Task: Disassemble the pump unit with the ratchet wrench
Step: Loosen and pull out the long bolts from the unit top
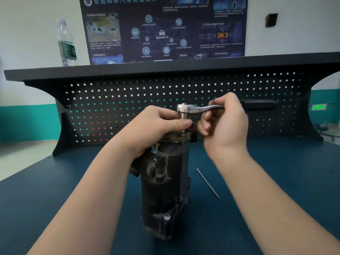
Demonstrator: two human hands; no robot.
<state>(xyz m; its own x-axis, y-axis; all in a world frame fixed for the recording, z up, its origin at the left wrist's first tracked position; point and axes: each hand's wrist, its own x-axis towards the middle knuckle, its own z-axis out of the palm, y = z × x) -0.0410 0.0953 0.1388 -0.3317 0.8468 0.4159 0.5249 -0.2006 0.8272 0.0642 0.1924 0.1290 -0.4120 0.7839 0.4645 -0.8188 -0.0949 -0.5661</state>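
two bare forearms reach in from the bottom edge, one on each side of the single pump unit (163, 190), a dark, grimy cylinder that stands on end on the blue tabletop (55, 199). one silver bolt head (167, 216) shows low on its near side.

to the right of the unit, apart from it, one long thin bolt (208, 183) lies loose on the tabletop, under the right forearm and touched by neither hand.

behind the unit a black pegboard (128, 100) rises from the back of the tabletop, with a dark shelf (110, 70) along its top. one clear water bottle (66, 43) stands on the left of that shelf, and one dark poster (163, 28) hangs on the wall behind.

the left hand (156, 127) sits over the top of the unit, hiding much of its cap; its fingers (181, 123) are curled round the socket shaft just below the wrench head, thumb towards the camera, pinching it.

the one ratchet wrench (195, 108) stands above the top of the unit, its head upright over the socket, its bright handle pointing right and roughly level. the right hand (226, 124) holds that handle: thumb and forefinger close on it from above, the other fingers curled loosely beneath. the far end of the handle is hidden inside this hand. whether the socket is seated on a fastener cannot be told, as the left thumb covers the joint.
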